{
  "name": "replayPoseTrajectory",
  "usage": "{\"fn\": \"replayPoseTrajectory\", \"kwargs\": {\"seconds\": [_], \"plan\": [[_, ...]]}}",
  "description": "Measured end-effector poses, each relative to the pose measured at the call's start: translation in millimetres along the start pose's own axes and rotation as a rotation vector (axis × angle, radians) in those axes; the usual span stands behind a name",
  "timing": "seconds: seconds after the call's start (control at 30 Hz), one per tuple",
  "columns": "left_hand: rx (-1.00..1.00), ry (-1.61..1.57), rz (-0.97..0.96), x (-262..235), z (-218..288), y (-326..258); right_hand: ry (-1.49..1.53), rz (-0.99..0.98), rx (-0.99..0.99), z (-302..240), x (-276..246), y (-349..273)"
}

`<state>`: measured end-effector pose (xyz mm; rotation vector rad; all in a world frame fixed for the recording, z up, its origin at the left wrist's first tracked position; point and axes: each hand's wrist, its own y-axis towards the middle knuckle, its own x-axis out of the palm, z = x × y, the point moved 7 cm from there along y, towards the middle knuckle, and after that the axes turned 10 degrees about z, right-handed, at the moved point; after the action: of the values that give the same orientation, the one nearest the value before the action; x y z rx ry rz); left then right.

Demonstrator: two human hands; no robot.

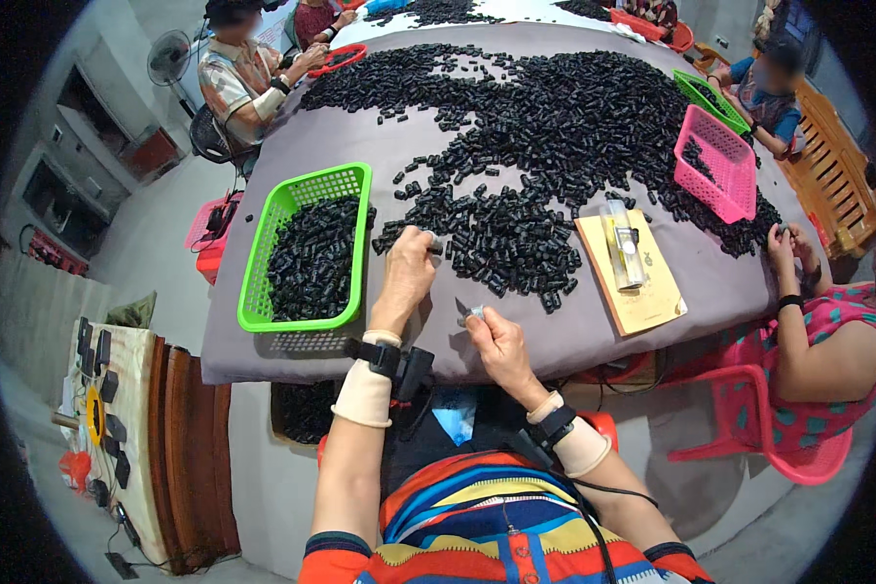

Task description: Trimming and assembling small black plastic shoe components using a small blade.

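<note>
My left hand (409,271) is curled at the near edge of a big heap of small black cylindrical pieces (516,234). Its thumb and fingers are pinched together at the heap, with something pale at the tips; what they hold is hidden. Closer to the table's front edge, my right hand (499,352) grips a small knife (463,307), its short dark blade pointing up and left. Pale wrapping shows at the fingertips there. To the left of my left hand stands a green basket (363,243) with many of the black pieces (311,258) in it.
Right of the heap, a clear cylindrical container (624,248) lies on a tan notebook (660,302). A pink basket (740,185) and another green basket (712,102) stand farther right. Other people sit around the grey-covered table (292,355). A pink chair (798,457) is at right.
</note>
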<state>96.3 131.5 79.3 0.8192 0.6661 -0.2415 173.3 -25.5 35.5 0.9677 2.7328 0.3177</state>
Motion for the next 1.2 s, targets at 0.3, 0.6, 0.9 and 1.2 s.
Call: {"fn": "replayPoseTrajectory", "kwargs": {"seconds": [0.3, 0.6, 0.9, 1.2], "plan": [[-0.016, 0.103, -0.07, 27.8, -19.4, -9.5, 0.025, -0.002, -0.042, -5.7, 1.2, -0.2], [-0.959, -1.1, -0.013, 26.9, -6.6, -94.9, 0.111, 0.038, 0.084, 11.6, 1.0, -1.4], [-1.07, -1.597, 0.034, 19.1, -6.4, -115.2, 0.141, -0.093, 0.159, 11.4, 16.6, 12.1], [-1.02, -1.661, 0.039, 23.9, -14.8, -119.9, -0.285, -0.101, -0.196, -18.3, 18.1, 0.5]]}}
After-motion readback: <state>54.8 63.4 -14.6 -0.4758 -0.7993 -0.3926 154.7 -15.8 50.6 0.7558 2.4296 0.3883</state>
